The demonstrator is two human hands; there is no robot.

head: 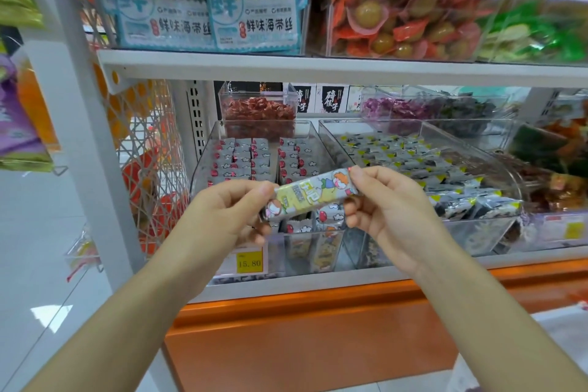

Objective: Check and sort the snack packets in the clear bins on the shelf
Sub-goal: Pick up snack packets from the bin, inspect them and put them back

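A small snack packet [310,196], yellow and white with cartoon figures, is held level in front of the lower shelf. My left hand [227,212] pinches its left end and my right hand [380,202] pinches its right end. Right behind it stands a clear bin [203,157] with rows of silver packets [245,156] bearing red marks, standing on edge. Beside that, to the right, a second clear bin [515,181] holds several dark packets [413,159] with yellow corners.
A yellow price tag [249,262] reading 15.80 hangs on the left bin's front. A small bin of red sweets [257,111] sits behind. The upper shelf [318,68] carries seaweed bags and bins of orange and green packets. An orange base panel [302,337] runs below.
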